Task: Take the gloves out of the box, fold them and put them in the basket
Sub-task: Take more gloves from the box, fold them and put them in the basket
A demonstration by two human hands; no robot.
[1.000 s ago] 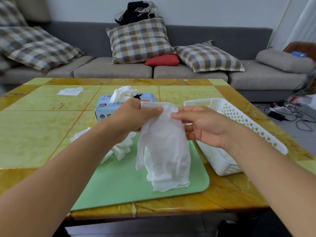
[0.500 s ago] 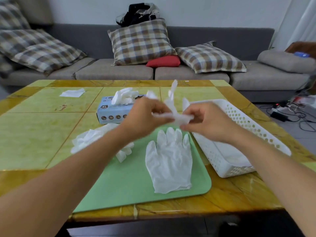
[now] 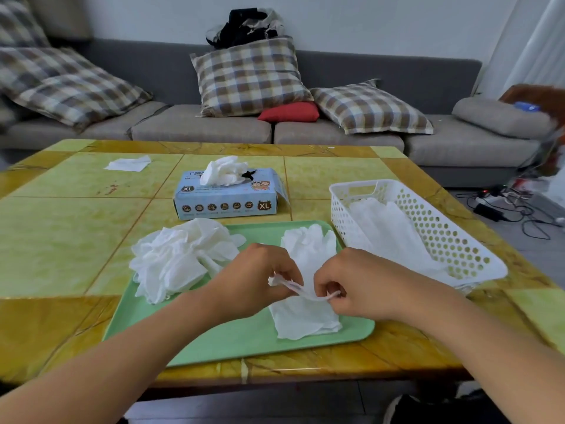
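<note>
A white glove (image 3: 305, 316) lies flat on the green mat (image 3: 244, 341), fingers pointing away from me. My left hand (image 3: 256, 283) and my right hand (image 3: 363, 286) each pinch the cuff edge of a glove, stretched between them just above the flat glove. A loose heap of gloves (image 3: 180, 255) sits on the mat's left part. The blue glove box (image 3: 226, 194) stands behind the mat with gloves bulging from its slot. The white perforated basket (image 3: 452, 240) at the right holds folded gloves.
A white tissue (image 3: 128, 163) lies at the table's far left. The yellow-green table (image 3: 61, 234) ends near me just past the mat. A grey sofa with plaid cushions stands behind. Cables lie on the floor at the right.
My hands have dropped from chest height down to the mat, bringing the pinched glove low over the flat one. The view has tilted down.
</note>
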